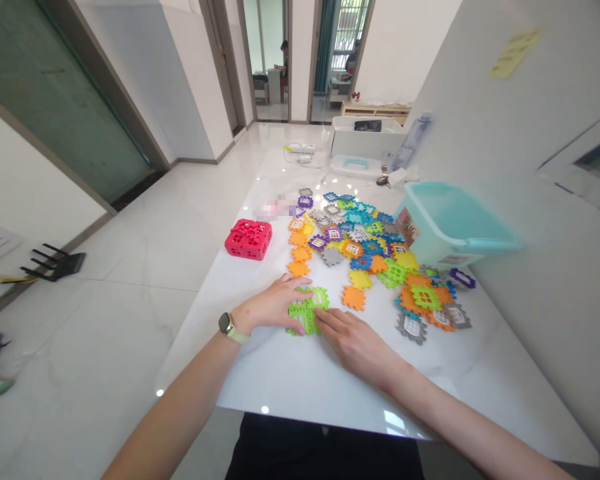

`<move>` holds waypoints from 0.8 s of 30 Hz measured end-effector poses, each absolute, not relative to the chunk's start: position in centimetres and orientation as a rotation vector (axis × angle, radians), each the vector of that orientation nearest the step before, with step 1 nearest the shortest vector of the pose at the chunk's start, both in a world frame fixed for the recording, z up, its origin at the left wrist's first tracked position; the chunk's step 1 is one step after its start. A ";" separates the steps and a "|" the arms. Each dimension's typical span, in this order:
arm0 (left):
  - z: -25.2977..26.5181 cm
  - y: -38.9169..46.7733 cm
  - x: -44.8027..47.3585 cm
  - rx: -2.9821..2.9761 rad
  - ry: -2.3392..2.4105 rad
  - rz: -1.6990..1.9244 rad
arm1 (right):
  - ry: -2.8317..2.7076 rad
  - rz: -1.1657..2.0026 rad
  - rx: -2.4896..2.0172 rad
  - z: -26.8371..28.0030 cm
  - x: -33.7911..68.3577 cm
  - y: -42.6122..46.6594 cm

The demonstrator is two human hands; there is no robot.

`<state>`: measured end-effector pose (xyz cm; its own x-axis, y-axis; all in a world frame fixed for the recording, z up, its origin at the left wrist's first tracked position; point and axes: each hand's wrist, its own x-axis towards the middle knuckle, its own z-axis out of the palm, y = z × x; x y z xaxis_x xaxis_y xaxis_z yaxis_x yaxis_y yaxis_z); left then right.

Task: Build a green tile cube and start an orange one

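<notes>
Left wrist (pixel 243 319) bears a watch (pixel 225 323) with dark, rounded-square face and pale green strap (pixel 238 335). Lower garment (pixel 325 450) is black.

One of Most Kinds, but Many Tiles (pixel 333 257)

There are two hands: one left hand (pixel 274 305) and one right hand (pixel 355 339). Of watches, I count one watch (pixel 225 323). There is one green group of tiles (pixel 307 312) at the hands, and one red box-shaped piece (pixel 249 240). Four orange tiles (pixel 301 254) make one column at the left of the pile. Two grey tiles (pixel 411 327) lie at the near edge of the right heap. The other tiles overlap, so I cannot tell their exact number. There are one white table (pixel 280 380), one turquoise bin (pixel 437 230), one yellow note (pixel 515 53) and one router (pixel 63 265) with four antennas (pixel 41 257).
</notes>
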<state>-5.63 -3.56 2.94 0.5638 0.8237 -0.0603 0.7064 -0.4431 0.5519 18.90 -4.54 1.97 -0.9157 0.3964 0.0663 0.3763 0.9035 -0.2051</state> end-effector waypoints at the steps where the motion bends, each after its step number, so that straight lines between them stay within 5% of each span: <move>1: 2.9 -3.6 -5.5 2.272 1.224 0.306 | -2.952 0.297 -0.624 2.0 18.8 -4.6; 8: 1.4 -3.4 -4.3 2.261 1.430 0.407 | -2.713 0.494 -0.673 3.7 20.2 -2.1; 15: 1.7 -3.2 -3.8 2.262 1.275 0.372 | -2.351 0.245 -1.446 6.1 31.3 1.6; 24: 2.4 -4.3 -2.5 2.346 1.208 0.421 | -2.362 0.225 -1.675 3.8 33.3 2.0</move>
<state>-2.48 -4.31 2.40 0.5664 0.8221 0.0576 0.6796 -0.5054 0.5317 33.30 2.01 3.78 -0.3163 0.9431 0.1031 0.9067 0.3324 -0.2594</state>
